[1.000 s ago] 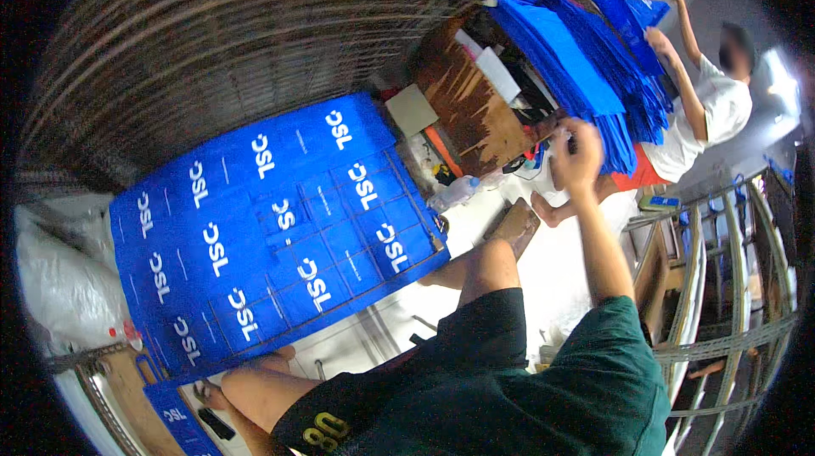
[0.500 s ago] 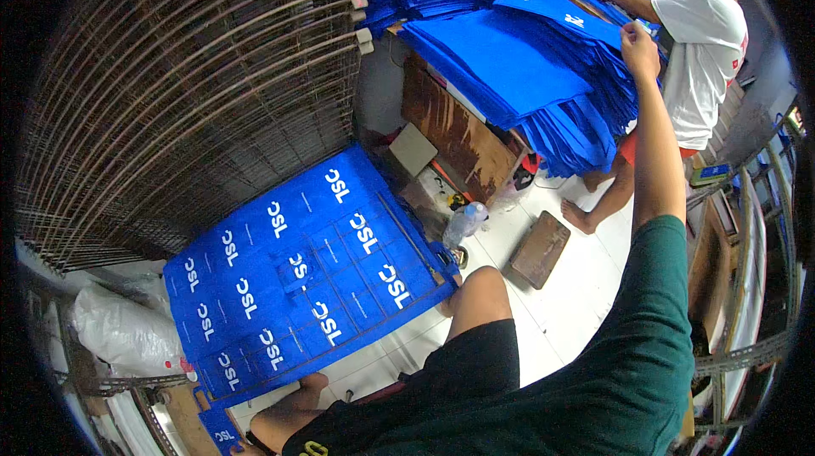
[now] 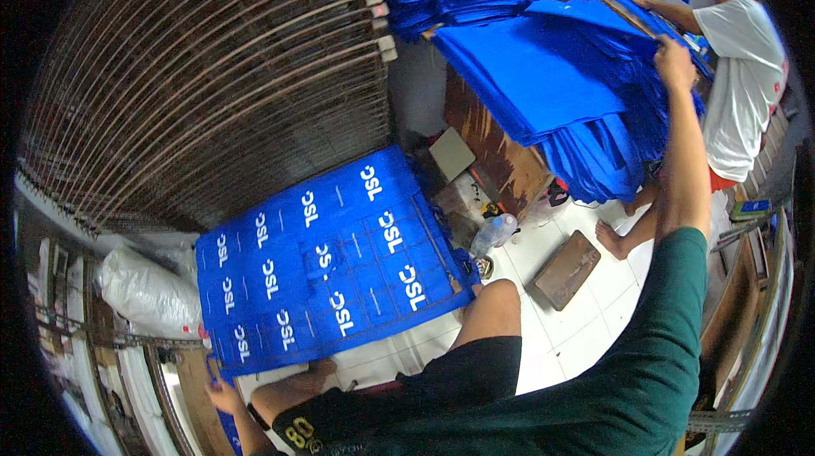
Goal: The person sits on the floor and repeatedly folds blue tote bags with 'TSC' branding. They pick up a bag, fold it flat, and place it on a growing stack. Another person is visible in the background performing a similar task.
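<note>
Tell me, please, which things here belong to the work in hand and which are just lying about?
In use: right hand on the stacked blue sheets; left hand by the printed blue sheets.
Lying about: plastic bottle, flat brown board, white sack.

A small printing workshop for fabric bags.

Stacks of blue fabric sheets [image 3: 543, 74] cover a wooden counter [image 3: 501, 159]; left of it stands a tall drying rack [image 3: 212, 74] of wire shelves, and a printed blue sheet [image 3: 327, 261] lies below that rack.
</note>
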Demonstrator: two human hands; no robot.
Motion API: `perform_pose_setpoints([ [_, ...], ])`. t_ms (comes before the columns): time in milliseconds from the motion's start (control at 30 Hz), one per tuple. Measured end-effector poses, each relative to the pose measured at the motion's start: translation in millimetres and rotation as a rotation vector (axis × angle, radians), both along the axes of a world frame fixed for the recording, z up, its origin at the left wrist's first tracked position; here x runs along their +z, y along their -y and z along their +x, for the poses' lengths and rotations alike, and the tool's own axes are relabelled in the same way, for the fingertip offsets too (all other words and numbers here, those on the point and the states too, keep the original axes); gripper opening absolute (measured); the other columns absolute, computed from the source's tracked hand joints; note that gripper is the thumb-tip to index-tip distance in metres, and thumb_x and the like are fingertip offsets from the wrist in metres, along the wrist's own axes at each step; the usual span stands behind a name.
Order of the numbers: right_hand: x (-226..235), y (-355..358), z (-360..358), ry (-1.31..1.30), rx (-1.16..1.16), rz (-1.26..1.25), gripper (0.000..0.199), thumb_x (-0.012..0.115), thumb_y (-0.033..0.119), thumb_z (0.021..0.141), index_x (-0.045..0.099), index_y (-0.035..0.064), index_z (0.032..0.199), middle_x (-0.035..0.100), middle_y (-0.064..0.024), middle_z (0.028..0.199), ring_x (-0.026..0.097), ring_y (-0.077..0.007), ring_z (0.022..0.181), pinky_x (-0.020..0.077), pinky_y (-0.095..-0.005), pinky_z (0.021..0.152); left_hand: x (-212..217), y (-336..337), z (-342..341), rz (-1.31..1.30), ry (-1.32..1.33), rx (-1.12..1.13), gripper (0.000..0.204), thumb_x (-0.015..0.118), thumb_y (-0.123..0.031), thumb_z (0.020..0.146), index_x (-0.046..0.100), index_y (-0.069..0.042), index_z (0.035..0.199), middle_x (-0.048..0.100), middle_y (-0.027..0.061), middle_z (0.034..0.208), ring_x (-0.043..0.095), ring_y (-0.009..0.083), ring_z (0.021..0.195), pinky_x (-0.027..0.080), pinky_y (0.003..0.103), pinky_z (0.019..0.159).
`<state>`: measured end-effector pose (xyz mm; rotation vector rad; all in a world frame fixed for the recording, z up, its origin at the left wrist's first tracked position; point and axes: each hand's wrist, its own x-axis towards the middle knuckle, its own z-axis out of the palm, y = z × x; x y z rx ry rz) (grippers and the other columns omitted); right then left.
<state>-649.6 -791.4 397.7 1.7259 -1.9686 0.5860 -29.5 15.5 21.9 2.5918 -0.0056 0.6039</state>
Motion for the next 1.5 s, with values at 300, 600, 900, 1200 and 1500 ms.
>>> perform_pose_setpoints([
  [300, 82.3, -163.5, 53.0, -0.489, 0.643, -0.699, 0.028, 0.051, 0.011, 0.084, 0.058, 0.0122, 0.112, 0.059, -0.0103, 0.105, 0.054, -0.0300, 0.097, 0.0427, -0.0365, 0.084, 69.7, 269.7, -97.3, -0.562, -0.252, -1.139, 0.059, 0.071, -0.008, 0.073, 0.042, -0.004, 0.124, 0.060, 0.0055, 0.086, 0.057, 0.0127, 0.073, 0.046, 0.022, 0.063],
  [600, -9.2, -370.3, 152.5, -0.622, 1.182, -0.354, 0.035, 0.060, 0.004, 0.069, 0.063, 0.0028, 0.104, 0.058, -0.0143, 0.089, 0.057, -0.0283, 0.081, 0.0442, -0.0403, 0.073, 161.7, 303.3, -146.6, -1.149, -1.911, -1.414, 0.107, 0.012, -0.089, 0.059, 0.007, -0.021, 0.142, 0.052, 0.0257, 0.115, 0.063, 0.0260, 0.082, 0.051, 0.027, 0.049],
  [900, -88.4, -403.6, 240.5, -0.363, 1.590, -0.033, 0.044, 0.062, 0.008, 0.051, 0.063, 0.0054, 0.096, 0.054, -0.0114, 0.084, 0.049, -0.0303, 0.078, 0.0414, -0.0400, 0.067, 87.9, 236.9, -116.2, -1.260, -1.821, -0.842, 0.055, 0.052, -0.045, 0.080, 0.042, -0.016, 0.126, 0.054, 0.0107, 0.099, 0.062, 0.0193, 0.069, 0.050, 0.018, 0.047],
  [1200, -169.6, -373.3, 221.6, 0.368, 1.206, -0.551, 0.039, 0.045, 0.030, 0.084, 0.058, -0.0010, 0.105, 0.053, -0.0147, 0.108, 0.048, -0.0307, 0.104, 0.0379, -0.0433, 0.090, 190.7, 216.9, -123.1, -1.538, -1.416, -0.875, 0.051, 0.056, 0.004, 0.076, 0.045, -0.017, 0.121, 0.056, 0.0049, 0.093, 0.057, 0.0118, 0.081, 0.053, 0.024, 0.063],
  [1500, -375.9, -460.1, 244.3, 2.688, 0.580, 1.540, 0.098, 0.043, 0.080, 0.062, 0.034, 0.0139, 0.133, 0.040, -0.0114, 0.133, 0.041, -0.0339, 0.117, 0.0339, -0.0543, 0.095, 167.3, 192.0, -177.1, -1.519, -1.250, -1.028, 0.080, 0.052, 0.016, 0.066, 0.027, -0.021, 0.132, 0.036, 0.0081, 0.123, 0.052, 0.0183, 0.097, 0.052, 0.028, 0.067],
])
